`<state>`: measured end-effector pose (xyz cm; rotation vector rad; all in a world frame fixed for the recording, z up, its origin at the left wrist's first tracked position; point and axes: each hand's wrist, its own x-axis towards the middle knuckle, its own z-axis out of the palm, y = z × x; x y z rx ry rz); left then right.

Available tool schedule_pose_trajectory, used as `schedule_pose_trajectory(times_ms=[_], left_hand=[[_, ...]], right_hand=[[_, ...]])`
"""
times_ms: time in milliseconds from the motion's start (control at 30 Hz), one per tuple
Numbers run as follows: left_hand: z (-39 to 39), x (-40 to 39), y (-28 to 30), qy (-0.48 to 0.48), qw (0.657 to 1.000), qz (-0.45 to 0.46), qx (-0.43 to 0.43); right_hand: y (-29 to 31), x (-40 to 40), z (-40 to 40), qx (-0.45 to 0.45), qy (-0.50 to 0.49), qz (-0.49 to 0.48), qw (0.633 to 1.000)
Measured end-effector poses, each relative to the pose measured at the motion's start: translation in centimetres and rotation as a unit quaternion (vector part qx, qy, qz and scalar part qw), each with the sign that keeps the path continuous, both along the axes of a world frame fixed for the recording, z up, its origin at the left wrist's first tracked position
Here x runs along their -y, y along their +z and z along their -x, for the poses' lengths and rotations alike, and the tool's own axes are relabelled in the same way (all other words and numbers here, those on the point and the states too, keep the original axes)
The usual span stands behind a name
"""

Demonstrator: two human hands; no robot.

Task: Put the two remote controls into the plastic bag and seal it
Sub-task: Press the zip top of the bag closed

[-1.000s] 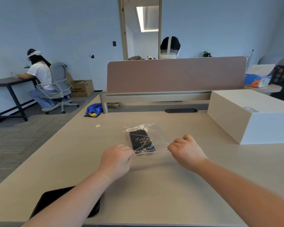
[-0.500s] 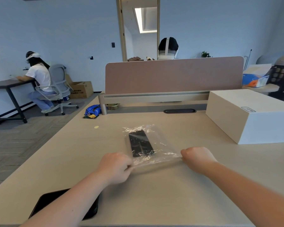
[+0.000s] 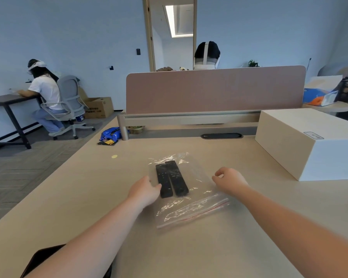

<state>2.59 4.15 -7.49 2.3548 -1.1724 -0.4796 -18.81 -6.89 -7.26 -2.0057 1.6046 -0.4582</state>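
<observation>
A clear plastic zip bag lies flat on the beige desk, with its zip strip and red line at the near end. Two black remote controls, the left one and the right one, lie side by side inside it. My left hand rests on the bag's left edge, fingertips against the left remote. My right hand sits loosely curled at the bag's right edge. Whether it pinches the plastic is unclear.
A large white box stands at the right. A brown divider panel closes the desk's far side, with a dark cable slot before it. A dark flat device lies at the near left edge. A person sits at another desk, far left.
Both hands let go of the ends of the zip strip and moved forward to the bag's sides. The bag now lies nearer to me, with both remotes showing side by side.
</observation>
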Motion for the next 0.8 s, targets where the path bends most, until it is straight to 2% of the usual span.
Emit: schedule_pose_trajectory(times_ms=[200,300,600,800], left_hand=[[-0.2,3.0,-0.7,0.077,0.991,0.055,-0.093],[-0.3,4.0,-1.6,0.077,0.989,0.081,-0.096],[0.9,6.7,-3.4,0.043,0.980,0.171,-0.089],[4.8,11.8,-4.1,0.005,0.982,0.175,-0.064]], right_hand=[[-0.5,2.5,-2.7,0.020,-0.008,-0.029,0.999],[-1.3,3.4,-3.8,0.020,-0.004,-0.048,0.999],[-3.7,5.3,-2.6,0.072,-0.069,0.045,0.994],[-4.1,8.0,1.9,0.032,-0.099,0.113,0.988]])
